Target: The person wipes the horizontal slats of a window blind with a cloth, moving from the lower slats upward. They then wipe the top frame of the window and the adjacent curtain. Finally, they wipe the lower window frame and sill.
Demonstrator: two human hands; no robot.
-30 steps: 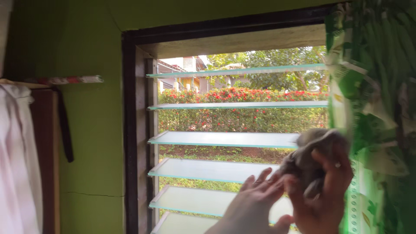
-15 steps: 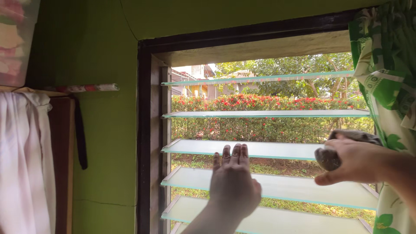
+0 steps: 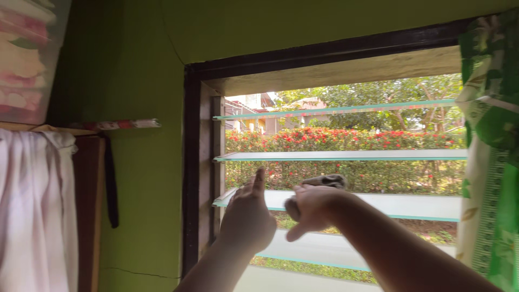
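A louvre window of horizontal glass slats (image 3: 378, 205) sits in a dark frame (image 3: 190, 162) in a green wall. My right hand (image 3: 311, 208) grips a grey-brown cloth (image 3: 324, 181) and presses it on the third slat from the top, near its left end. My left hand (image 3: 247, 216) is raised beside it at the same slat's left end, fingers pointing up and touching the glass edge; it holds nothing.
A green and white patterned curtain (image 3: 489, 157) hangs at the window's right side. At the left, white cloth (image 3: 35, 211) hangs under a shelf, with a dark strap (image 3: 111, 184) and a translucent storage box (image 3: 27, 54) above. A red-flowered hedge (image 3: 346, 140) lies outside.
My right hand has carried the cloth leftward along the slat, from the curtain side to the left end. My left hand rose to the slat's left end. The view has shifted left.
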